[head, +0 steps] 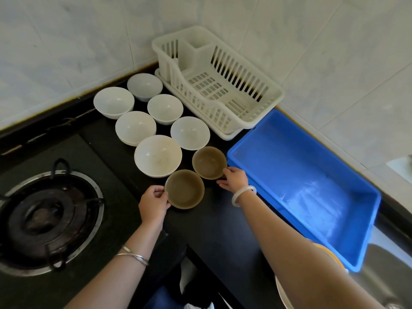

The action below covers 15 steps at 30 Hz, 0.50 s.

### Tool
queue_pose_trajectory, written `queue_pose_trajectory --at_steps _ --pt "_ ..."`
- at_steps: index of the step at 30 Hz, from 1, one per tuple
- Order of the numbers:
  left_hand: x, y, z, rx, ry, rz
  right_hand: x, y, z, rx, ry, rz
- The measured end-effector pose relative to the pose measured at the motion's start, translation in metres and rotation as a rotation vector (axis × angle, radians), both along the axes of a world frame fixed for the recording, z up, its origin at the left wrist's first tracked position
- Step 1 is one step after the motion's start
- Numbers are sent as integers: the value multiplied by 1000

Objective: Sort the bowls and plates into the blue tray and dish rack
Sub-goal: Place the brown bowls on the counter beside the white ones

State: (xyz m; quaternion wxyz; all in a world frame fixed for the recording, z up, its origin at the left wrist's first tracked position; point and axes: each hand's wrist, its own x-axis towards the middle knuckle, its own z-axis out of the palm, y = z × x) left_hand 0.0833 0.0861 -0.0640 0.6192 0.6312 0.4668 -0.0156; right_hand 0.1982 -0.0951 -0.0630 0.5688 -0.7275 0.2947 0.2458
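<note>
Left grip (153, 202) pinches the rim of the near brown plate (185, 189). Right grip (235, 179) curls on the edge of the far brown plate (209, 162). Both plates sit on the desk (211, 219).

Nothing sorted yet, I judge: blue tray (289, 157) and dish rack (214, 85) hold no dishes, six white bowls (157, 155) wait.

Tray wall just beside my right grip; gas burner (49, 215) on the left.

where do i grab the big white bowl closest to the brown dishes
Pinch the rim of the white bowl on its left side, toward the stove, coming down from above. It stands upright, mouth open, and that side is free: other bowls and the brown dishes crowd the rest.
</note>
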Motion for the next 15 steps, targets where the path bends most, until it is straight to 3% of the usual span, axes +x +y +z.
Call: queue_pose_trajectory --at_steps 6,10,15 --pt "-10 -3 13 288 -4 -193 -18 -16 13 -52 -86 86" --pt "-17 -18 34 459 -106 -257 -42 -37 38 -90 -207 191" --pt "-21 -71 59 505 -263 -481 -86 -90 66 -288 -382 257"
